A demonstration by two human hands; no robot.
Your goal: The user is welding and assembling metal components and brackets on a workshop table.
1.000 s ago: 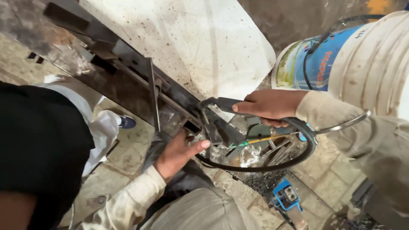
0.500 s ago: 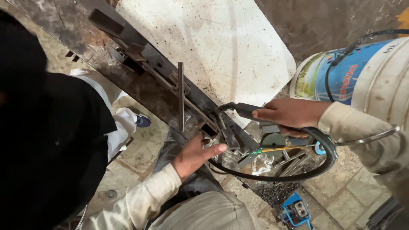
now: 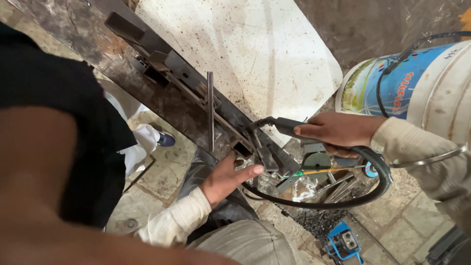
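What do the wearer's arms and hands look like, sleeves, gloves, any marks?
Both hands are bare, no gloves. The left hand comes out of a long cream ribbed-knit sleeve with a snug cuff. The right hand has a similar pale cream long sleeve, looser, slightly grimy. No rings, watch or markings visible.

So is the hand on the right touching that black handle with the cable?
Touching. The head view shows the right hand with its fingers wrapped around the black handle, no gap between them.
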